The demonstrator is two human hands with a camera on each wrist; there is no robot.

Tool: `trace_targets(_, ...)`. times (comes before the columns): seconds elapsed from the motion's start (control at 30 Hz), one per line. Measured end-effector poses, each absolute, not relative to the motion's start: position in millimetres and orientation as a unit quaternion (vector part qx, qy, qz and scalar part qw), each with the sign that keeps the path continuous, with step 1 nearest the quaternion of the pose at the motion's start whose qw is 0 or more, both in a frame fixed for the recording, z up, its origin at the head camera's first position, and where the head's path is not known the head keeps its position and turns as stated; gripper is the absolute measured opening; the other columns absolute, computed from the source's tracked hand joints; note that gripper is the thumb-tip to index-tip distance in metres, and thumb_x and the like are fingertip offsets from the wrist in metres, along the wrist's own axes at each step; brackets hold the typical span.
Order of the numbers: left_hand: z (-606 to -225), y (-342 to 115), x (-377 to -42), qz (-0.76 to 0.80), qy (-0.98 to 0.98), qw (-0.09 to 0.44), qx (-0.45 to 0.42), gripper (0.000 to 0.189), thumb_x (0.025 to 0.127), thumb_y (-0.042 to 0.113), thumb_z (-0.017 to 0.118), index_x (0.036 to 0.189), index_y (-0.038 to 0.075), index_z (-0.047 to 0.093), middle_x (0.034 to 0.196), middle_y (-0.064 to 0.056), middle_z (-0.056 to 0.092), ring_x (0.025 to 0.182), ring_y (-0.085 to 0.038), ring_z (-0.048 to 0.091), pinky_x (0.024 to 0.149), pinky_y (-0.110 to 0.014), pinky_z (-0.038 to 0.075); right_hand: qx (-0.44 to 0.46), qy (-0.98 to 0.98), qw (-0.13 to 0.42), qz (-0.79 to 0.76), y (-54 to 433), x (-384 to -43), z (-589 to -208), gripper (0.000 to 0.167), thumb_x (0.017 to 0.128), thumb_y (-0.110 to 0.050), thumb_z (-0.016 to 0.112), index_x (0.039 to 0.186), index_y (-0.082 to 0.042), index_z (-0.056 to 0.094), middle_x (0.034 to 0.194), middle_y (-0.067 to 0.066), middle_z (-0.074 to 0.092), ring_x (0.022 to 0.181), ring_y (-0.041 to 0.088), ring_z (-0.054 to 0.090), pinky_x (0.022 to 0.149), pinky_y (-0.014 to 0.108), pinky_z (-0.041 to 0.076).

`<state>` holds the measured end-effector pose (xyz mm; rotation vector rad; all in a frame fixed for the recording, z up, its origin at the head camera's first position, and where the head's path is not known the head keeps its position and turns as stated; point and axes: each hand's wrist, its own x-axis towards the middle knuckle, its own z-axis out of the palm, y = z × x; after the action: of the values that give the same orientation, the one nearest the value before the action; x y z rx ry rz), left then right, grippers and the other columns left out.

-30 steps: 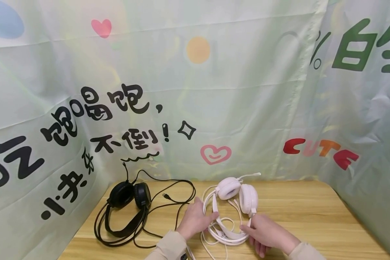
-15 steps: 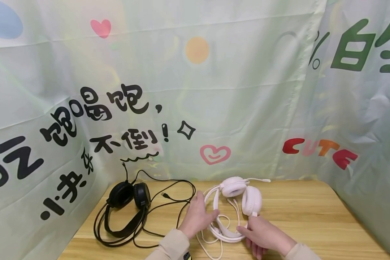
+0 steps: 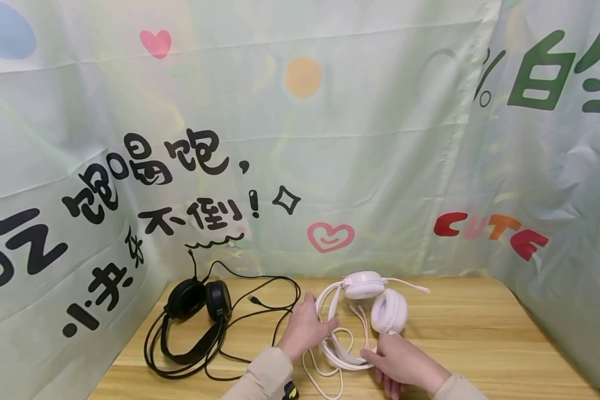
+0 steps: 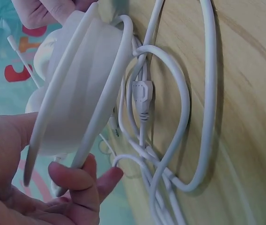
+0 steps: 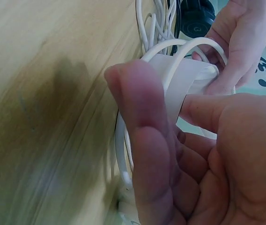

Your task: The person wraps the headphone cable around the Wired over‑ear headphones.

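Both hands grip a white headset [image 3: 364, 284] with a thin boom microphone [image 3: 407, 285], its ear cups pointing to the back of the table. My left hand [image 3: 307, 328] has the left side of the headband between thumb and fingers, also plain in the left wrist view, where the wide inner strap [image 4: 77, 89] runs between two outer tubes. On the lower right side, below the right ear cup [image 3: 390, 312], my right hand [image 3: 402, 361] pinches the band, thumb on its inside and fingers curled outside. A white cable [image 4: 184, 108] with an inline clip lies loosely coiled by the headband.
A black headset [image 3: 187, 300] lies on the wooden table [image 3: 495, 333] at the left. Its cable [image 3: 275, 278] loops toward my left hand and ends in a plug. Printed cloth walls [image 3: 380, 166] enclose the table at the back and sides.
The white headset has turned clockwise, its ear cups shifting right and the microphone swinging right and down. My left hand has edged away from me, and my right hand slightly left.
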<state>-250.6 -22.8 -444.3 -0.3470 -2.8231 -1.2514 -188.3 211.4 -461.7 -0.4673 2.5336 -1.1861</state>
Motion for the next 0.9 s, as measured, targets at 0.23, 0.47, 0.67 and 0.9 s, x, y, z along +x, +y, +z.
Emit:
trace_targets(0.23,-447.4,-24.7,-251.7,-0.416,-0.901,-0.001,-0.122,0.04,0.082,0.025,0.088,0.099,-0.003,0.065,0.079,-0.005,0.061,0.065,-0.016,0.058,0.052,-0.028,0.05,-0.161,0.893,0.132,-0.399,208.6,-187.6,-464.5,0.055,0.11,-0.033,0.059,0.061,-0.008,0.064,0.045,0.003,0.062,0.036,0.01,0.06,0.038,0.036,0.054)
trace_targets(0.47,-449.6,-23.6,-254.1,-0.434,-0.894,-0.013,-0.115,0.028,0.08,0.02,0.088,0.084,0.006,0.065,0.074,-0.002,0.061,0.062,-0.015,0.058,0.052,-0.027,0.049,-0.158,0.897,0.127,-0.394,207.8,-187.8,-466.7,0.055,0.11,-0.033,0.059,0.061,-0.009,0.063,0.044,0.001,0.061,0.036,0.009,0.06,0.038,0.035,0.053)
trace_targets(0.67,-451.5,-23.2,-255.3,-0.461,-0.882,-0.027,-0.093,0.019,0.08,0.014,0.086,0.081,0.008,0.068,0.074,-0.003,0.063,0.066,-0.016,0.059,0.057,-0.028,0.05,-0.153,0.899,0.129,-0.391,207.6,-188.0,-466.5,0.055,0.109,-0.034,0.059,0.061,-0.009,0.063,0.044,0.0,0.061,0.036,0.009,0.06,0.038,0.033,0.053)
trace_targets(0.9,-452.3,-22.7,-257.1,-0.478,-0.874,-0.041,-0.071,0.016,0.08,0.014,0.082,0.083,0.008,0.068,0.076,-0.003,0.063,0.068,-0.016,0.059,0.058,-0.027,0.048,-0.154,0.898,0.128,-0.392,206.4,-188.7,-466.0,0.055,0.11,-0.034,0.058,0.061,-0.008,0.063,0.045,0.003,0.062,0.036,0.011,0.061,0.037,0.032,0.052)
